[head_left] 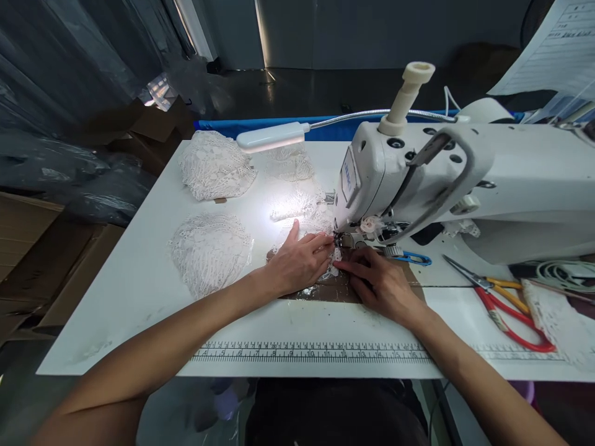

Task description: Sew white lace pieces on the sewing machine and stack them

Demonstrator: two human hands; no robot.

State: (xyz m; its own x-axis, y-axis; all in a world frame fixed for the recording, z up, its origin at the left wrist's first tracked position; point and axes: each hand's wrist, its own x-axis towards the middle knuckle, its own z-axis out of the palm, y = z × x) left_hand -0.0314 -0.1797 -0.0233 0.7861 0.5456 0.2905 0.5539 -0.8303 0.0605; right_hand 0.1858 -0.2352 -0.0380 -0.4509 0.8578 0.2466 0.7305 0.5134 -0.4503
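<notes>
White lace fabric point(320, 218) lies under the presser foot point(338, 240) of a white sewing machine point(421, 179). My left hand point(302, 261) rests flat on this lace just left of the foot, its thumb apart from the stretched fingers. To the right of the foot, my right hand point(379, 282) reaches in with its index finger extended onto the lace edge. Its other fingers are bent, partly hidden, and I see nothing gripped between them. Brown tape point(325, 291) covers the machine bed beneath both hands.
Two lace piles point(216, 164) sit on the left of the white table point(139, 297). A lamp point(272, 137) lights the lace. Red-handled scissors point(506, 316), yellow-handled snips point(511, 294) and a blue clip-like item point(416, 257) lie at right. A ruler tape point(311, 353) runs along the front edge.
</notes>
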